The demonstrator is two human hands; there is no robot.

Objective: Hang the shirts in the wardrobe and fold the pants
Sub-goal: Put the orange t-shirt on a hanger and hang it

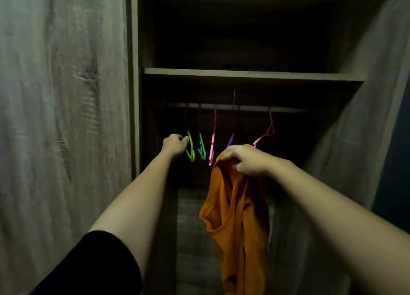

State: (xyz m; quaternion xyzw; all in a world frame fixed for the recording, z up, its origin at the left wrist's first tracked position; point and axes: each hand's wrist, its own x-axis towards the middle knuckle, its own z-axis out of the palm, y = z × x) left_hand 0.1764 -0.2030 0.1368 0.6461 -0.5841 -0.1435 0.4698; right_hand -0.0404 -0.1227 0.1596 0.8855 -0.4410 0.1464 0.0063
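I face an open, dark wardrobe with a hanging rail [235, 107] under a shelf [250, 74]. Several coloured hangers hang on the rail: a yellow-green hanger [190, 147], a teal one [201, 148], a pink one [212, 144], a purple one [230, 140] and another pink one [267, 131]. My left hand [174, 144] is stretched into the wardrobe with its fingers closed on the yellow-green hanger. My right hand [245, 159] grips an orange shirt [237, 219] by its top edge, and the shirt dangles below it in front of the rail.
A wood-grain closed door [62, 117] fills the left side. The wardrobe's open door or side panel [366, 117] stands at the right. The wardrobe floor [190, 228] lies below the rail. The compartment above the shelf is dark.
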